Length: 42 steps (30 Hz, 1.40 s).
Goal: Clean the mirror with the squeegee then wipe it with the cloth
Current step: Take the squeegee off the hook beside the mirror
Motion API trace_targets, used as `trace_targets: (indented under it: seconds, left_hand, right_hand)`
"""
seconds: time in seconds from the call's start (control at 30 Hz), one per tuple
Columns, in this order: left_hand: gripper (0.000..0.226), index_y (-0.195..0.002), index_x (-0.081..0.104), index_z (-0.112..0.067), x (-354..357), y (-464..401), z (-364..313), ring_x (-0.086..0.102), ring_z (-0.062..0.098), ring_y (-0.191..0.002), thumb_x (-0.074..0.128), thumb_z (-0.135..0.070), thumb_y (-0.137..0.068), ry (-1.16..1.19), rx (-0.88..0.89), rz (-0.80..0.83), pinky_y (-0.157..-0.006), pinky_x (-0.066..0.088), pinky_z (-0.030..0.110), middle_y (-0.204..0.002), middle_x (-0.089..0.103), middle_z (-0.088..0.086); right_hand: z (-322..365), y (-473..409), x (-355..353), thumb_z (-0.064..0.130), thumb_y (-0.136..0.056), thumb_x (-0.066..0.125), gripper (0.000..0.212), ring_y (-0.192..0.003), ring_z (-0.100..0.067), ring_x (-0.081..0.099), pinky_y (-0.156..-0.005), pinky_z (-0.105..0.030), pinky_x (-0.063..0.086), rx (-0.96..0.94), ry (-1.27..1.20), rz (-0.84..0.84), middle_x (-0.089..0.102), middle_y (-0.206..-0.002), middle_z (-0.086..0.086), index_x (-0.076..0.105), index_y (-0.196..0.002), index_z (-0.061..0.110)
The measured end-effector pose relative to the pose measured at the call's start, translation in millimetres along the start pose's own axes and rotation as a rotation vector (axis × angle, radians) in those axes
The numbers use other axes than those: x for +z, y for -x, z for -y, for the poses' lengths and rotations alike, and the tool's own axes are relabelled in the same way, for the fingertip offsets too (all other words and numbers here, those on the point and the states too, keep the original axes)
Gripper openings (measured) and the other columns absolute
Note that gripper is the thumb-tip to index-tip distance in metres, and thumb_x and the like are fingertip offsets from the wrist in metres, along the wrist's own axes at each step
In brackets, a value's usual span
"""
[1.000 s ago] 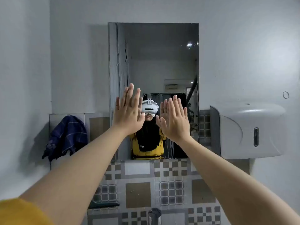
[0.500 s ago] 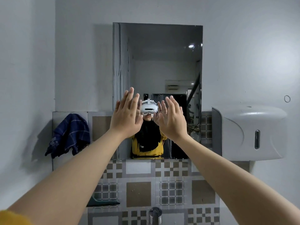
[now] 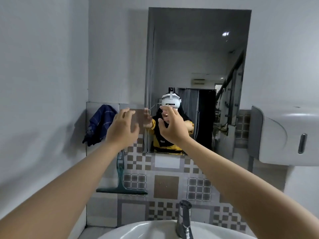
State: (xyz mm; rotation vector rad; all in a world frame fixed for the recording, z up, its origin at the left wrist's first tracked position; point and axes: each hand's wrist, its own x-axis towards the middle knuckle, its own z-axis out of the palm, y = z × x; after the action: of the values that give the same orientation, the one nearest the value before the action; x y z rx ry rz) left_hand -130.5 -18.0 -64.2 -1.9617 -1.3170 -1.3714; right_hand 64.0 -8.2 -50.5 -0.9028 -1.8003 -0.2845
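A tall rectangular mirror (image 3: 198, 49) hangs on the grey wall above tiled backsplash. A green squeegee (image 3: 120, 180) hangs on the tiles below the mirror's left corner, blade down, its handle top partly hidden by my left wrist. A dark blue checked cloth (image 3: 99, 125) hangs on the wall to the left. My left hand (image 3: 122, 128) is raised in front of the tiles beside the mirror's lower left edge, fingers apart, empty. My right hand (image 3: 172, 126) is up before the mirror's lower part, fingers spread and slightly curled, holding nothing.
A white sink (image 3: 146, 230) with a chrome tap (image 3: 184, 219) lies directly below. A white paper dispenser (image 3: 284, 135) juts from the wall at right. A plain grey wall (image 3: 43, 83) closes the left side.
Both hands have dropped lower and curled slightly, and my left hand has shifted off the mirror. My view has tilted down, bringing the sink, tap and squeegee into sight.
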Motion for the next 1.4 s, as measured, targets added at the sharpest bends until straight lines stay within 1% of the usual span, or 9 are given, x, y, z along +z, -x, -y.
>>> trace_targets:
  seconds: [0.17,0.37,0.5,0.7,0.8,1.0,1.13,1.27,1.4]
  left_hand:
    - [0.04,-0.122,0.053,-0.001,-5,37,41,0.054,0.032,-0.111,0.059,-0.016,-0.086,0.068,-0.049,0.083,-0.086,0.047,0.032,-0.122,0.054,0.019]
    - [0.03,-0.112,0.058,-0.004,9,80,83,0.056,0.03,-0.1,0.061,-0.016,-0.085,0.135,-0.179,0.218,-0.082,0.046,0.036,-0.114,0.057,0.016]
    - [0.029,-0.111,0.058,-0.004,24,104,107,0.056,0.028,-0.106,0.062,-0.013,-0.084,0.204,-0.266,0.321,-0.089,0.045,0.035,-0.116,0.058,0.015]
    - [0.033,-0.116,0.058,-0.007,55,123,132,0.055,0.022,-0.109,0.064,-0.018,-0.085,0.307,-0.425,0.402,-0.086,0.04,0.024,-0.118,0.059,0.01]
    - [0.03,-0.112,0.06,-0.008,76,124,142,0.057,0.021,-0.106,0.066,-0.018,-0.085,0.384,-0.503,0.442,-0.087,0.043,0.026,-0.115,0.062,0.008]
    - [0.02,-0.104,0.063,-0.01,110,131,157,0.06,0.022,-0.102,0.066,-0.012,-0.084,0.541,-0.588,0.514,-0.09,0.047,0.031,-0.102,0.063,0.001]
    - [0.022,-0.102,0.063,-0.014,124,136,164,0.06,0.015,-0.095,0.064,-0.004,-0.083,0.587,-0.643,0.541,-0.085,0.048,0.025,-0.099,0.063,-0.003]
    - [0.024,-0.098,0.062,-0.015,127,140,162,0.06,0.01,-0.086,0.066,0.0,-0.08,0.675,-0.704,0.482,-0.067,0.045,0.014,-0.092,0.064,-0.006]
    - [0.023,-0.097,0.06,-0.012,123,138,153,0.06,0.012,-0.086,0.069,-0.002,-0.079,0.732,-0.706,0.42,-0.067,0.047,0.017,-0.093,0.063,-0.002]
  right_hand:
    - [17,20,46,0.014,-0.09,0.059,0.039,-0.103,-0.022,0.057,-0.077,-0.028,0.047,0.045,-0.027,0.116,0.057,-0.122,-0.011,0.051,-0.128,0.01]
    - [19,56,106,0.015,-0.087,0.061,0.034,-0.092,-0.027,0.061,-0.08,-0.043,0.055,0.127,-0.062,0.283,0.059,-0.111,-0.015,0.056,-0.12,0.009]
    - [13,73,138,0.014,-0.087,0.065,0.033,-0.088,-0.019,0.058,-0.079,-0.031,0.052,0.195,-0.073,0.358,0.06,-0.114,-0.011,0.06,-0.119,0.013]
    - [2,82,177,0.013,-0.088,0.066,0.035,-0.09,-0.02,0.062,-0.079,-0.028,0.051,0.28,-0.094,0.436,0.06,-0.113,-0.007,0.059,-0.122,0.016]
    - [-7,80,195,0.012,-0.089,0.064,0.033,-0.09,-0.018,0.062,-0.078,-0.025,0.047,0.322,-0.11,0.459,0.059,-0.118,-0.009,0.061,-0.121,0.018]
    - [-22,77,226,0.001,-0.088,0.063,0.03,-0.097,-0.021,0.063,-0.091,-0.035,0.054,0.384,-0.14,0.5,0.066,-0.114,-0.009,0.067,-0.115,0.013]
    - [-27,74,234,0.0,-0.083,0.069,0.03,-0.089,-0.016,0.062,-0.085,-0.026,0.054,0.406,-0.165,0.483,0.067,-0.108,-0.006,0.069,-0.111,0.013]
    - [-28,73,232,0.001,-0.076,0.076,0.031,-0.08,-0.014,0.065,-0.08,-0.027,0.057,0.42,-0.199,0.441,0.068,-0.099,-0.001,0.071,-0.105,0.014]
    - [-21,69,225,0.001,-0.073,0.079,0.032,-0.077,-0.017,0.066,-0.077,-0.03,0.058,0.399,-0.208,0.39,0.066,-0.093,0.001,0.071,-0.1,0.015]
